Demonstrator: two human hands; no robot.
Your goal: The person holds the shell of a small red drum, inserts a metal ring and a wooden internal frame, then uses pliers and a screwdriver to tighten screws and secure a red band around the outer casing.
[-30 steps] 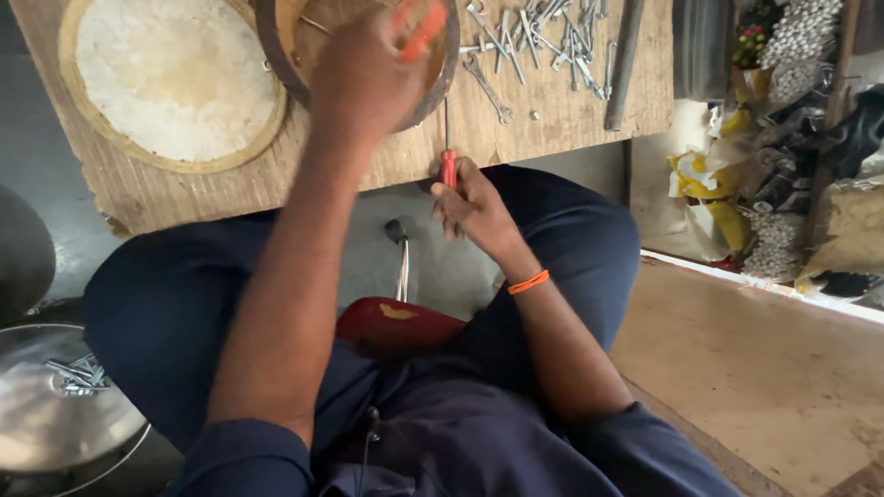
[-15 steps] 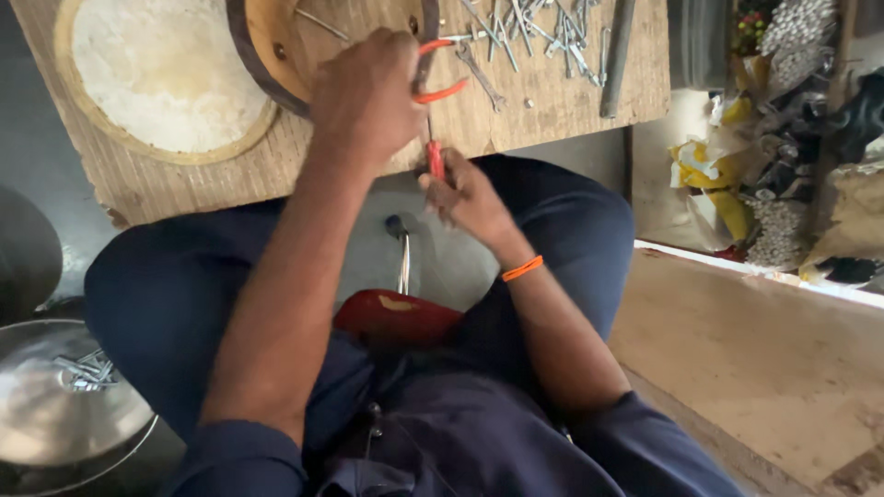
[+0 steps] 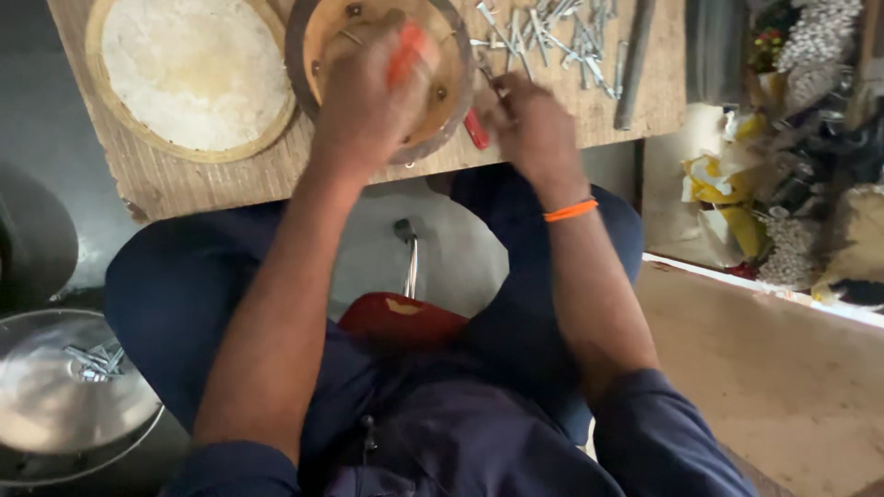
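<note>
My left hand (image 3: 368,97) is closed around an orange-red tool handle (image 3: 405,51) and rests over a round wooden part with a dark metal rim (image 3: 304,37). My right hand (image 3: 529,124) sits just right of that round part at the board's near edge, fingers curled on a red-handled tool (image 3: 476,129). A pile of loose metal screws (image 3: 552,37) lies on the board beyond my right hand. An orange band (image 3: 569,211) circles my right wrist.
A wooden board (image 3: 184,179) spans my knees. A pale round disc (image 3: 189,69) lies on its left. A metal rod (image 3: 633,64) lies at the board's right. A steel lid with several screws (image 3: 74,396) sits at lower left. Clutter fills the right side.
My right hand rose from below the board's edge up to its rim beside the round part. My left hand stayed on the round part, closing over the orange handle.
</note>
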